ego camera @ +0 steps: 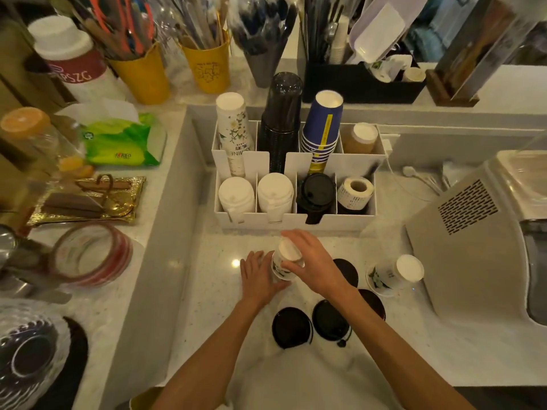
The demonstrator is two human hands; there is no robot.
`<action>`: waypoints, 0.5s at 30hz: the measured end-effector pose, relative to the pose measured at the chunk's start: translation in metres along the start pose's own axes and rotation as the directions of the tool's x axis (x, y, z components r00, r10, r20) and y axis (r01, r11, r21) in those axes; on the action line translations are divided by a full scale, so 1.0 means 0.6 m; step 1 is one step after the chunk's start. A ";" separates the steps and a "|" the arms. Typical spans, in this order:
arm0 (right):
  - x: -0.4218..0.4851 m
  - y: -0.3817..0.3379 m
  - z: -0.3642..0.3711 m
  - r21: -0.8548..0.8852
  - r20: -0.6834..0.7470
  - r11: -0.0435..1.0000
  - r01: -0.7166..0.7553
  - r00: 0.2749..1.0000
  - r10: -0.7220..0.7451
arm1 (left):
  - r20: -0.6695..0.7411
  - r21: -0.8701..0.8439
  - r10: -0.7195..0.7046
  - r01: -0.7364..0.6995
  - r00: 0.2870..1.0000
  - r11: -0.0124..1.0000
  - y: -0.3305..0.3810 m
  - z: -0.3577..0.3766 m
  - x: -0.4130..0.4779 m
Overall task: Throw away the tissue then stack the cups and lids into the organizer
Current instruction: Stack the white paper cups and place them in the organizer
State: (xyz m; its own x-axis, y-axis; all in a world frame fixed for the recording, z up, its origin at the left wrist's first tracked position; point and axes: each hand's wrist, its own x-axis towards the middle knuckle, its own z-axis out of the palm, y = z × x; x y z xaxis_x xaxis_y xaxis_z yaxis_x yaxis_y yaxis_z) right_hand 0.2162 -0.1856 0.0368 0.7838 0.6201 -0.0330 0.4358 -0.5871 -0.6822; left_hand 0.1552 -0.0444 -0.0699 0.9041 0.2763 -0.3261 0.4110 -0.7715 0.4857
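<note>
Both hands hold an upside-down white floral paper cup (283,263) on the counter in front of the white organizer (349,164). My left hand (259,278) grips its left side and my right hand (313,261) wraps over its top and right side. A second floral cup (393,273) lies on its side to the right. Several black lids (291,327) lie on the counter near my forearms. In the organizer stand stacks of floral cups (233,128), black cups (281,119) and blue cups (322,128), with white lids (236,196) and black lids (315,193) in front.
A grey machine (473,247) stands at the right. A green tissue pack (124,140), a gold tray (88,199) and tape rolls (91,255) sit on the raised ledge at the left. Yellow utensil cups (207,66) and a black caddy (361,84) line the back.
</note>
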 end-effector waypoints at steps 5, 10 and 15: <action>-0.002 0.003 -0.012 0.078 0.121 0.995 -0.062 0.991 0.053 | 0.011 -0.013 0.004 -0.004 1.000 1.000 0.006 -0.004 0.002; -0.090 0.053 -0.075 0.105 -0.400 0.978 -0.180 0.893 0.207 | -0.026 -0.039 0.033 -0.034 0.999 0.999 -0.001 0.002 0.007; -0.188 0.164 -0.114 0.202 -0.466 0.785 -0.585 0.647 0.603 | -0.019 0.030 0.036 -0.036 0.999 0.999 0.000 0.010 0.009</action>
State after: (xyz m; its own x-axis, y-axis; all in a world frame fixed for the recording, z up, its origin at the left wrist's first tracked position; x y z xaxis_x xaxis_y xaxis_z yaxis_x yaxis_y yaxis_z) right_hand 0.2011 -0.3492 0.0232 0.9764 -0.1954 -0.0920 -0.2063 -0.7186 -0.6641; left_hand 0.1593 -0.0463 -0.0768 0.9205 0.2591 -0.2926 0.3747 -0.7976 0.4727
